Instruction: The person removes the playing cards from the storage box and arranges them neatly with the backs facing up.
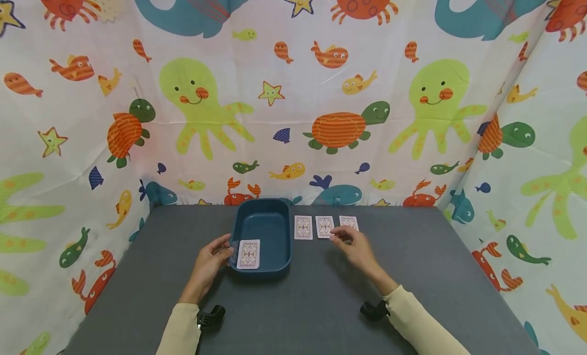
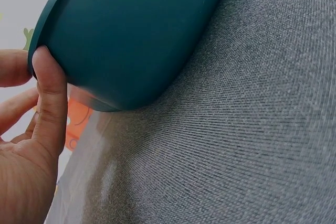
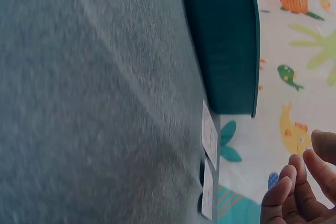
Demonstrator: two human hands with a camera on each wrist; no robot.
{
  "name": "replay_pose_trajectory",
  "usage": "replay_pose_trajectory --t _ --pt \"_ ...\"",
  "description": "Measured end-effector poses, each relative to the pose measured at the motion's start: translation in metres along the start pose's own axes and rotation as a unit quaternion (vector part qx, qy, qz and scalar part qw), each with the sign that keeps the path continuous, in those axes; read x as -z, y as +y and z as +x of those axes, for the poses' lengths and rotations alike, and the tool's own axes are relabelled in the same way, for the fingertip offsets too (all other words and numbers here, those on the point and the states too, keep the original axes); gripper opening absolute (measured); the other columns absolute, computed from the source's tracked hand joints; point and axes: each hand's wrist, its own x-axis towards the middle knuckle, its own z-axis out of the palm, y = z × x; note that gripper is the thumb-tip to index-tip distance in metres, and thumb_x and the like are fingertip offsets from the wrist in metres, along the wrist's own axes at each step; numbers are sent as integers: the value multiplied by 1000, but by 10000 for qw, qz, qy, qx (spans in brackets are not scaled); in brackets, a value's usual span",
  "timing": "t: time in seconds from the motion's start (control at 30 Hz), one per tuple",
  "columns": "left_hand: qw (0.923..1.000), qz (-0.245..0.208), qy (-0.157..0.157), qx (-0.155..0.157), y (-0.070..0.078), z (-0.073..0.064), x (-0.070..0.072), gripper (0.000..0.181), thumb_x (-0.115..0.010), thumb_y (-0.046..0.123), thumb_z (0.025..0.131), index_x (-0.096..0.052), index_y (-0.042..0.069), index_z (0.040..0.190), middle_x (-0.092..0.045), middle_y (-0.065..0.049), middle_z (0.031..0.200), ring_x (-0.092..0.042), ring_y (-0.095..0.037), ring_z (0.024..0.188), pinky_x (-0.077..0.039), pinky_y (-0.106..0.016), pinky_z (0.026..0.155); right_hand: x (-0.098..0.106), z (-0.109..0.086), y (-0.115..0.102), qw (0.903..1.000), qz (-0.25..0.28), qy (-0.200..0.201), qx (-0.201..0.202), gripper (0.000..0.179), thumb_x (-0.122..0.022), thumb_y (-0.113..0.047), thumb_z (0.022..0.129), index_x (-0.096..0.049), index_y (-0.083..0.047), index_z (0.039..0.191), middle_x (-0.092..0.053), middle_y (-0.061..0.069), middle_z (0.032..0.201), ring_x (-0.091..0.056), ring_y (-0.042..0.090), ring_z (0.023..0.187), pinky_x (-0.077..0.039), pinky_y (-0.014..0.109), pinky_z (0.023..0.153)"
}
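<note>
In the head view, the left hand [image 1: 208, 266] is pinching the rim of a blue tray [image 1: 272, 238] at the centre. A card [image 1: 248, 254], perhaps a stack, is lying in the tray's lower left corner. The right hand [image 1: 357, 250] is hovering by the middle card [image 1: 324, 225], between the left card [image 1: 303, 227] and the partly hidden right card [image 1: 348, 222]. The step in hand seems to be card handling with the tray being steadied; lifting one calls for fingertips closing on its edge. A grey worktop [image 1: 298, 314] is spreading below, a sea-animal curtain [image 1: 275, 123] hanging behind.

In the left wrist view, thumb and fingers are gripping the rim, upper left.

In the right wrist view, the fingers, lower right, are curving loosely, apparently empty.
</note>
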Motion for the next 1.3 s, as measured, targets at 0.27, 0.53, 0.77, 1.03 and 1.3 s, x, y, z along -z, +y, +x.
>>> replay_pose_trajectory --t 0.27,0.53,0.77,1.03,1.3 --pt "10000 62 26 52 2 1 0 48 -60 15 97 -49 16 143 -47 -13 131 -54 -25 109 -52 -28 79 -10 -5 -17 9992 299 -260 82 18 -71 -15 90 -71 -6 105 -69 6 93 -62 9 83 -52 25 78" --pt "10000 46 6 77 2 0 0 48 -60 16 97 -49 17 144 -46 -13 132 -54 -24 110 -52 -28 79 -21 -8 -42 9967 627 -484 182 14 -70 -17 91 -71 -12 104 -68 6 94 -61 13 85 -52 25 76" --pt "10000 2 19 49 0 0 -1 47 -59 14 97 -49 16 143 -46 -13 131 -54 -26 110 -52 -27 78 -33 -7 -60 9940 882 -532 364 19 -71 -17 90 -70 -6 106 -68 9 95 -60 11 84 -51 23 74" --pt "10000 34 29 9 0 0 -1 48 -60 16 97 -49 16 143 -47 -14 130 -54 -26 110 -52 -27 78 -45 -2 -81 9921 1012 -567 487 19 -69 -13 91 -70 -5 109 -68 12 97 -60 12 85 -52 24 74" --pt "10000 6 76 20 0 1 -2 47 -60 14 96 -50 16 142 -47 -13 129 -55 -26 109 -52 -27 77 -62 4 -92 9893 1224 -627 495 18 -69 -9 90 -69 -2 107 -67 14 96 -61 17 85 -51 27 71"
